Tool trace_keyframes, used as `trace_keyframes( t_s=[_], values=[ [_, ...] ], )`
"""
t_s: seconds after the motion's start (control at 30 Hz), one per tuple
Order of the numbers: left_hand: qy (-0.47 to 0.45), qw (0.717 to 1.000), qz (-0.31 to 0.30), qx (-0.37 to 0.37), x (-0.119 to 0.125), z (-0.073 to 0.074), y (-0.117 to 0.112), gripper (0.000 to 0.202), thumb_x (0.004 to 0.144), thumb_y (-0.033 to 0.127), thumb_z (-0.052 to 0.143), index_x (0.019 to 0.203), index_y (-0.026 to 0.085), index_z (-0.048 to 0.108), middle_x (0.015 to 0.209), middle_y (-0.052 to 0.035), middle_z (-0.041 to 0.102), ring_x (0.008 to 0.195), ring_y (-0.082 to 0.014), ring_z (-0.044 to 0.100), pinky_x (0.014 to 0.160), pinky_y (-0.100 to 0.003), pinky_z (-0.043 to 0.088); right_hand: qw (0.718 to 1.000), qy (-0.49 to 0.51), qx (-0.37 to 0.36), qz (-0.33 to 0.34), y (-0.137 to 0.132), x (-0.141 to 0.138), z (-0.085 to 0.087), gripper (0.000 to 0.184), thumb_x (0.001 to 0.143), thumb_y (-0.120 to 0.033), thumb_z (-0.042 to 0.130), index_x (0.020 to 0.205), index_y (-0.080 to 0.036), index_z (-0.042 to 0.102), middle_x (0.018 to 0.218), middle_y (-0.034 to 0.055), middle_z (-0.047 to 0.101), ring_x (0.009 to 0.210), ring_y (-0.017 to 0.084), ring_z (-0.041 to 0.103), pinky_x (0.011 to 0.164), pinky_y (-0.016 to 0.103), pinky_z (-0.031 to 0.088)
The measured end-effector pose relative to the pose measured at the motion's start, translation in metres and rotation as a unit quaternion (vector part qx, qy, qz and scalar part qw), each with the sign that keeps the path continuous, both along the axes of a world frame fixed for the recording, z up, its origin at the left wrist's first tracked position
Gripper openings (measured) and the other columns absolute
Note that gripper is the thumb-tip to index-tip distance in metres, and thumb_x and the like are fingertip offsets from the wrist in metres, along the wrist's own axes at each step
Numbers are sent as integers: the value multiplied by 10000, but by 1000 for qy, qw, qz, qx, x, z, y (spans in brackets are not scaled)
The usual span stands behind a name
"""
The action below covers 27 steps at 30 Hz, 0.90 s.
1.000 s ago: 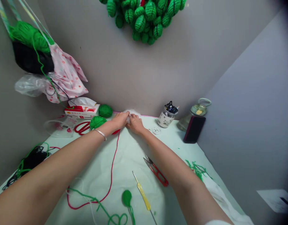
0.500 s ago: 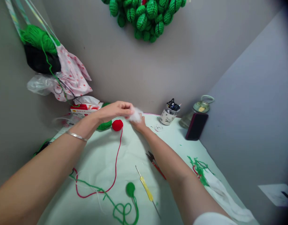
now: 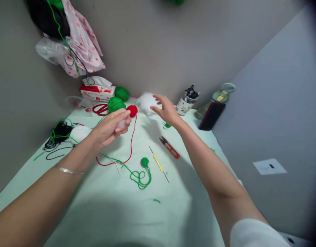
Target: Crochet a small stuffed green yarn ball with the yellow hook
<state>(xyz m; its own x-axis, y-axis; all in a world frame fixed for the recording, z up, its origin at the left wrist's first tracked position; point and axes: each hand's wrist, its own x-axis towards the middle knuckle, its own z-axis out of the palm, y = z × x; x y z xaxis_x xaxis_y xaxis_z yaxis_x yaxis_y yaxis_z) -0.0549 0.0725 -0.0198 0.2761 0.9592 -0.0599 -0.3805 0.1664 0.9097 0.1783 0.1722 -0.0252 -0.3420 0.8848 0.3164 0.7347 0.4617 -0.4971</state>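
Observation:
My left hand [image 3: 113, 127] is curled round a small tuft of white stuffing [image 3: 121, 124], held above the table. At the back lies a bigger clump of white stuffing [image 3: 146, 104]. My right hand [image 3: 166, 109] is beside its right edge with fingers spread and nothing in them; whether a fingertip touches the clump I cannot tell. Just behind my left hand sits a red yarn ball [image 3: 132, 110], its strand trailing forward. A small green crocheted piece [image 3: 144, 162] with a loose yarn tail lies mid-table, next to a yellow-handled crochet hook [image 3: 158, 163].
Orange thread snips [image 3: 170, 148] lie near my right forearm. Green yarn balls [image 3: 116, 104], red-handled scissors [image 3: 100, 109] and a tissue box [image 3: 98, 92] are back left. A jar [image 3: 186, 103], a bottle [image 3: 222, 94] and a phone [image 3: 212, 116] stand back right. Black yarn [image 3: 62, 132] is at left.
My hands have drawn apart: the left came back toward me with a tuft of stuffing, the right opened beside the larger clump. The view has tilted down.

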Motion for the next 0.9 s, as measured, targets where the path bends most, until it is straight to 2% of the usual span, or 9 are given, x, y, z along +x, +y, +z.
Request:
trace_keyframes(
  t_s=[0.13,0.27,0.37,0.5,0.57,0.63,0.73,0.8,0.9],
  values=[
    [18,1000,12,0,0,-10,-33,111,941,288,652,907,190,613,604,84,344,442,-37,223,412,-145,198,987,1,-110,115,-101,1,-1,277,977,-346,595,1210,-211,662,1017,53,709,759,146,627,767,296,494],
    [50,998,48,2,0,-20,-56,215,951,376,628,884,174,652,626,69,298,495,-60,228,446,-155,229,972,-198,-95,87,-176,-12,-20,386,944,-450,644,1260,-228,634,1071,92,666,782,187,623,670,292,424],
    [86,995,56,0,2,-26,-70,397,943,494,593,740,157,642,661,29,394,529,-72,300,477,-185,281,956,-258,-115,81,-196,-18,-36,226,939,-279,638,1144,-191,674,1021,113,665,902,242,633,674,298,410],
    [143,988,56,4,7,-34,-86,462,933,529,562,662,162,635,688,-3,498,561,-99,369,510,-228,314,973,20,-231,19,-197,-15,-46,221,926,-221,577,1125,-202,671,989,86,681,912,226,638,781,334,462],
    [151,987,55,1,9,-39,-93,326,906,461,617,744,181,660,721,3,548,562,-103,392,515,-235,314,928,206,-311,22,-198,-13,-46,266,957,-336,542,1163,-199,639,969,80,705,893,219,668,814,354,505],
    [164,985,50,4,11,-44,-98,200,873,409,667,903,213,689,792,10,611,569,-107,434,521,-236,325,850,356,-387,36,-200,-14,-46,305,965,-421,531,1144,-193,625,945,83,724,867,214,694,829,369,539],
    [215,976,11,31,15,-51,-104,302,830,398,723,1088,248,678,880,9,660,665,-140,562,602,-250,417,724,514,-458,44,-204,-22,-49,276,901,-439,654,1040,-202,661,919,70,727,805,193,688,805,347,555],
    [238,970,-18,37,19,-55,-106,352,814,394,737,1124,249,653,904,8,672,756,-173,626,690,-274,474,695,547,-465,50,-207,-29,-52,255,883,-432,688,1011,-211,677,899,51,718,760,173,663,741,316,544],
    [262,964,-3,42,22,-59,-107,297,813,383,720,1059,245,630,919,2,677,818,-201,637,739,-302,490,700,538,-467,58,-209,-38,-54,268,904,-460,660,1019,-217,663,812,18,684,648,143,597,646,290,486]
  ],
)
